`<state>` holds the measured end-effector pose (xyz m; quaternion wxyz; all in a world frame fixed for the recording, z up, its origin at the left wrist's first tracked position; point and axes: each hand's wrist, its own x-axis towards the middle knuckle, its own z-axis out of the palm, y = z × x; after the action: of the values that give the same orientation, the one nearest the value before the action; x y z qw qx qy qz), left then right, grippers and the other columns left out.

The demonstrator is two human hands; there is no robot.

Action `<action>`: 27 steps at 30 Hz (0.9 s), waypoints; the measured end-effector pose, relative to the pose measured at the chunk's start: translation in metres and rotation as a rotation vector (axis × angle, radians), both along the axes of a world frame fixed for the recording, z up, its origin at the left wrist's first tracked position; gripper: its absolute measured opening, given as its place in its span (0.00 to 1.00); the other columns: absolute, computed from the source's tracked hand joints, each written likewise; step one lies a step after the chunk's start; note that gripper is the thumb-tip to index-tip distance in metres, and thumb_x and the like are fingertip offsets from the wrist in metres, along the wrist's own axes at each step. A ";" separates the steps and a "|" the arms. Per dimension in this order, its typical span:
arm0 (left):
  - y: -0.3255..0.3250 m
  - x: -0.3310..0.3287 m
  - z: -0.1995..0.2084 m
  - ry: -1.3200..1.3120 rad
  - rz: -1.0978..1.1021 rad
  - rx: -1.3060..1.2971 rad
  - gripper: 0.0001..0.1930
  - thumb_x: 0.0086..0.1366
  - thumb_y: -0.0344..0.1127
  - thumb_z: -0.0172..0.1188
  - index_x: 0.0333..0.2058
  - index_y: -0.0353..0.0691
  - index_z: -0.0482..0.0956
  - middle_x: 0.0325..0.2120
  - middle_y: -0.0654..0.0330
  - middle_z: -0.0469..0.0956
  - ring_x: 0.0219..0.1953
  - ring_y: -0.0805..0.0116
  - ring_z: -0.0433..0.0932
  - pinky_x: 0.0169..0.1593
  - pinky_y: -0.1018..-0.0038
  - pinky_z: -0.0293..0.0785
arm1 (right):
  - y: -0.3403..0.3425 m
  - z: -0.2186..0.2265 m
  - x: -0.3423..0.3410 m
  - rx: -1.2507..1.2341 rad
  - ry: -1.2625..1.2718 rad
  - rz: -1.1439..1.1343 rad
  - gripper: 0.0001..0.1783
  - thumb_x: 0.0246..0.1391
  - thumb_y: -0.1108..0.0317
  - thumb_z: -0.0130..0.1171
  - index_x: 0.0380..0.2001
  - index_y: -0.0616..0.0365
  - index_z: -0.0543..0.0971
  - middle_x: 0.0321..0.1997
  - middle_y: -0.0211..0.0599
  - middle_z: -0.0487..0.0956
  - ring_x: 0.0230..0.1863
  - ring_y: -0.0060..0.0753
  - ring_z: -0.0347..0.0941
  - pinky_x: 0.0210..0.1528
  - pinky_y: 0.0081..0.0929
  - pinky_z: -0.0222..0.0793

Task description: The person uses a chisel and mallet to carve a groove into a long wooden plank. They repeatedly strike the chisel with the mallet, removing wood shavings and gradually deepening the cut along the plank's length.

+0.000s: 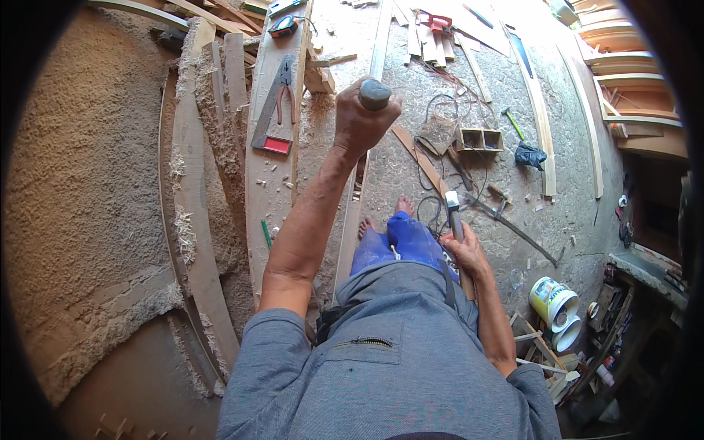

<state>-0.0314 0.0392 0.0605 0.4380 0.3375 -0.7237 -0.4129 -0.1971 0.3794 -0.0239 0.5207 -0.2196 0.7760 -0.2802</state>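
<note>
My left hand (367, 114) is closed in a fist around an upright chisel (375, 94). Only its round grey butt shows, and the fist hides the blade. Beneath that fist runs a long narrow plank (350, 231) with dark slots cut in it. Lower and to the right, my right hand (469, 251) grips a hammer (455, 217) by its handle, the pale metal head pointing away from me. A reddish-brown wood strip (424, 163) passes behind the hammer head.
On the left bench board (268, 176) lie a set square (262, 130), pliers (285, 103) and a tape measure (283, 26). Cables, a two-compartment wooden box (480, 139), a green-handled hammer (512, 123) and long boards (544, 139) cover the floor rightward. White buckets (554, 302) stand lower right.
</note>
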 end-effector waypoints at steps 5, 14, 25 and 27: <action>0.013 0.007 -0.006 0.047 -0.033 0.018 0.10 0.53 0.31 0.72 0.26 0.38 0.77 0.20 0.61 0.80 0.25 0.75 0.80 0.31 0.72 0.78 | -0.034 0.056 0.007 -0.014 0.034 0.076 0.41 0.51 0.65 0.64 0.69 0.57 0.65 0.38 0.41 0.82 0.29 0.31 0.79 0.31 0.32 0.75; 0.018 0.010 -0.011 0.077 -0.004 -0.036 0.10 0.52 0.31 0.72 0.27 0.38 0.77 0.21 0.63 0.79 0.25 0.77 0.79 0.32 0.74 0.78 | -0.127 0.189 0.025 -0.669 0.455 0.377 0.43 0.55 0.71 0.65 0.73 0.51 0.59 0.40 0.54 0.82 0.38 0.51 0.84 0.40 0.42 0.78; 0.020 0.006 -0.027 0.142 0.014 -0.041 0.13 0.54 0.32 0.76 0.38 0.39 0.85 0.32 0.62 0.86 0.35 0.75 0.84 0.39 0.73 0.81 | -0.177 0.176 0.025 -0.643 0.705 0.702 0.40 0.57 0.75 0.58 0.72 0.56 0.57 0.41 0.59 0.81 0.41 0.60 0.82 0.40 0.52 0.77; 0.019 0.005 -0.029 0.184 -0.047 -0.023 0.13 0.55 0.32 0.76 0.39 0.39 0.85 0.33 0.63 0.87 0.36 0.75 0.84 0.40 0.74 0.81 | -0.174 0.178 0.027 -0.644 0.676 0.670 0.41 0.57 0.76 0.59 0.72 0.55 0.57 0.40 0.59 0.82 0.40 0.59 0.83 0.42 0.51 0.78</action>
<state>-0.0266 0.0580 0.0315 0.4967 0.2762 -0.6927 -0.4441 -0.1704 0.2059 0.1537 0.2108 -0.6784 0.6629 -0.2366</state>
